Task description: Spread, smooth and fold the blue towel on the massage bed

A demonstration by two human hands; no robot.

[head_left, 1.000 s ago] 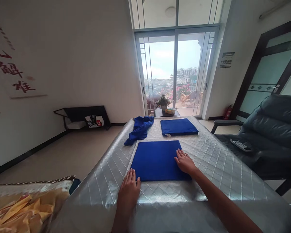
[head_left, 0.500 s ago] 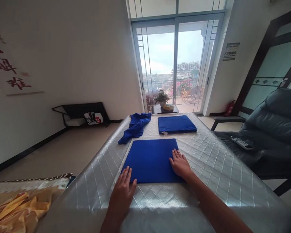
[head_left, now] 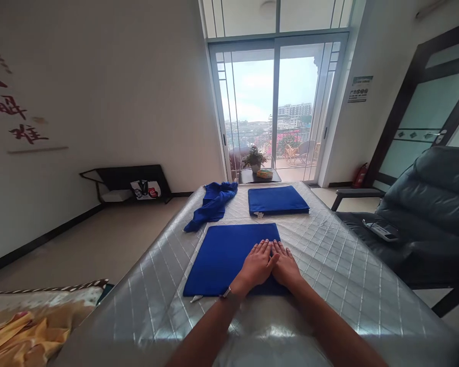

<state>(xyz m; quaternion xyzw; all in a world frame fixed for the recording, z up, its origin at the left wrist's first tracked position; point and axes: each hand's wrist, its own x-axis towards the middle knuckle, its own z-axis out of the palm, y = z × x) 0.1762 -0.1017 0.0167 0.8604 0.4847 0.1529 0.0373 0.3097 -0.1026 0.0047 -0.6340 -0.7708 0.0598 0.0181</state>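
Note:
A folded blue towel (head_left: pixel 222 255) lies flat on the silver quilted table (head_left: pixel 329 265) in front of me. Both hands rest on its right part, side by side and touching. My left hand (head_left: pixel 255 266) lies flat with fingers stretched out, holding nothing. My right hand (head_left: pixel 286 265) is flat too, fingers extended along the towel's right edge. Farther back sits a second folded blue towel (head_left: pixel 277 200), and to its left a crumpled blue towel (head_left: pixel 212 205) hangs over the table's left edge.
A dark leather chair (head_left: pixel 424 209) with a remote (head_left: pixel 381 229) on its arm stands at the right. A small stand with a potted plant (head_left: pixel 255 159) sits before the glass balcony doors. Yellow cloth (head_left: pixel 19 336) lies at lower left; a black shelf (head_left: pixel 126 181) lines the wall.
My left hand has slid from the towel's near left corner across to its right part, beside my right hand. The right hand stayed near the right edge.

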